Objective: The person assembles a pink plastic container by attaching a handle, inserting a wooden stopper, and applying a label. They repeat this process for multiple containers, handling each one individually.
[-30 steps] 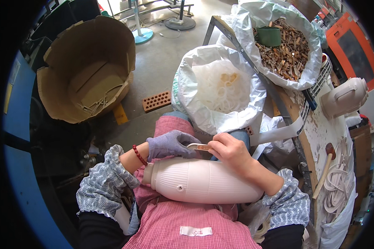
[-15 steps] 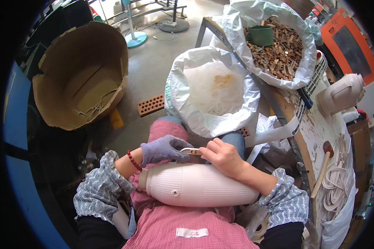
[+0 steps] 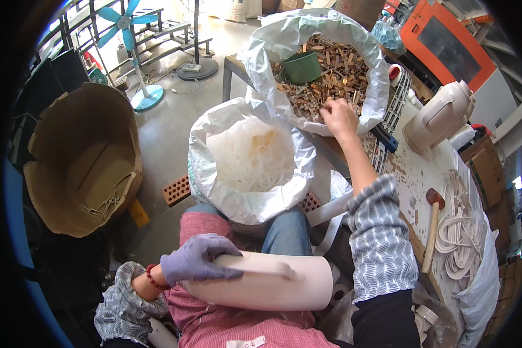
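A cream thermos flask body [image 3: 272, 293] lies sideways across my lap, its curved handle [image 3: 267, 265] facing up. My left hand [image 3: 200, 259], in a purple-grey glove, is closed over the handle's left end and steadies the body. My bare right hand [image 3: 339, 118] reaches far forward into a white sack [image 3: 261, 69]. Its fingers are bent together among small brown and metallic pieces [image 3: 339, 69]; whatever is between them is too small to make out. A green scoop-like container [image 3: 302, 68] sits in the same pieces, left of that hand.
Before my knees stands another white sack [image 3: 206, 180] of translucent rings. A cut cardboard drum [image 3: 37, 191] is at left, near a blue fan [image 3: 124, 23]. The right-hand bench [image 3: 412, 174] bears a finished-looking thermos [image 3: 441, 116], a mallet [image 3: 431, 232] and cream straps [image 3: 455, 246].
My right hand has left the handle strip and moved forward into the sack of small pieces. The thermos body has turned, handle now up against it under my left hand. The view has shifted.
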A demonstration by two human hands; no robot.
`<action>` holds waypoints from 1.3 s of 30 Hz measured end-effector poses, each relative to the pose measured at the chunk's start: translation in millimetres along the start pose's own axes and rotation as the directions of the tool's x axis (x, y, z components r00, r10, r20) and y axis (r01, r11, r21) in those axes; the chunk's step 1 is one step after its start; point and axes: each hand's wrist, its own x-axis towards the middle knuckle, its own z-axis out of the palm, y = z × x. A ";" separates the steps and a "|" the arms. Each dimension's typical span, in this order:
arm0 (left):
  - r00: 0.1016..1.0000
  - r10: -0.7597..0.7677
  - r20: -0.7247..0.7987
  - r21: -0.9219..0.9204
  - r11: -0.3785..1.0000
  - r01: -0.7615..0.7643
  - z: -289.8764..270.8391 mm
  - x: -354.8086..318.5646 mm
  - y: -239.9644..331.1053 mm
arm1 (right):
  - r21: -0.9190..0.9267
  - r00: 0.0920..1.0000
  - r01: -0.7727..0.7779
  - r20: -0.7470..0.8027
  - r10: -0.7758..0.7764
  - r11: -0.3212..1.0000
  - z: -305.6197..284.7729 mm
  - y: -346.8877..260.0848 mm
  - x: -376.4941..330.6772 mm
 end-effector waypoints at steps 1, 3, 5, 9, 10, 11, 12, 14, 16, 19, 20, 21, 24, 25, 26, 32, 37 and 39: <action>0.992 0.121 -0.024 0.147 0.982 -0.116 -3.0 -5.1 2.6 | 0.013 1.000 -0.020 0.013 0.020 1.000 7.0 3.5 3.3; 0.952 0.307 0.005 0.327 0.899 -0.292 -6.4 -19.9 5.3 | 0.035 0.998 -0.055 0.042 0.054 0.998 16.7 5.3 10.0; 0.942 0.335 -0.016 0.411 0.861 -0.299 -5.1 -39.4 7.3 | 0.136 0.989 -0.001 -0.150 0.022 0.991 17.4 8.3 5.9; 0.938 0.343 -0.045 0.347 0.886 -0.307 -5.7 -57.9 2.2 | 0.676 0.973 -0.205 0.219 0.073 0.708 -12.0 -41.4 -36.5; 0.936 0.350 -0.042 0.281 0.903 -0.325 -10.2 -57.3 2.6 | 0.744 0.954 -0.234 0.298 0.003 0.626 -21.9 -53.0 -53.4; 0.948 0.308 -0.082 0.153 0.944 -0.293 -13.2 -54.4 -0.9 | 0.783 0.946 -0.230 0.318 -0.055 0.577 -32.3 -71.9 -70.1; 0.932 0.306 -0.194 0.239 0.936 -0.257 -16.7 -46.1 0.6 | 0.804 0.955 -0.201 0.289 -0.073 0.560 -30.5 -75.7 -85.4; 0.854 0.332 -0.402 0.314 0.925 -0.212 -19.0 -27.5 -0.4 | 0.775 0.968 -0.141 0.238 -0.077 0.616 -30.9 -82.4 -91.6; 0.788 0.352 -0.506 0.260 0.933 -0.250 -17.5 -5.6 -3.3 | 0.774 0.984 -0.156 0.176 0.027 0.614 -25.5 -64.8 -64.8; 0.855 0.340 -0.391 0.231 0.936 -0.267 -15.0 9.5 -4.1 | 0.691 0.987 -0.068 -0.058 0.149 0.720 -8.4 -16.3 -5.5; 0.873 0.321 -0.367 0.222 0.942 -0.253 -10.9 7.3 -13.5 | 0.691 0.982 -0.094 -0.052 0.180 0.717 -6.2 -15.9 5.3; 0.885 0.285 -0.368 0.250 0.947 -0.201 -4.8 0.4 -19.3 | 0.704 0.992 -0.047 -0.050 0.115 0.709 -6.5 -23.1 9.5; 0.959 -0.044 -0.281 0.098 0.992 0.074 -13.0 -9.2 -2.1 | 0.848 0.977 -0.107 0.186 -0.102 0.519 -13.6 -65.2 -26.2; 0.912 0.110 -0.396 0.270 0.963 0.001 -12.4 -5.0 -2.2 | 0.892 0.898 -0.289 0.378 -0.226 0.347 -29.2 -88.3 -56.2; 0.812 0.345 -0.472 0.503 0.861 -0.074 -10.1 5.3 -3.9 | 0.852 0.794 -0.444 0.517 -0.319 0.276 -43.9 -101.8 -87.0; 0.861 0.434 -0.267 0.455 0.844 -0.284 -10.4 -6.1 -14.1 | 0.670 0.424 -0.684 0.687 -0.590 0.288 -79.6 -152.6 -192.5; 0.906 0.310 -0.287 0.216 0.943 -0.254 10.3 -38.2 -3.3 | 0.841 0.440 -0.318 0.540 -0.717 0.438 -100.8 -157.9 -205.2; 0.897 0.283 -0.338 0.118 0.959 -0.258 19.9 -59.7 6.7 | 0.850 0.399 -0.304 0.524 -0.752 0.431 -105.9 -161.3 -209.0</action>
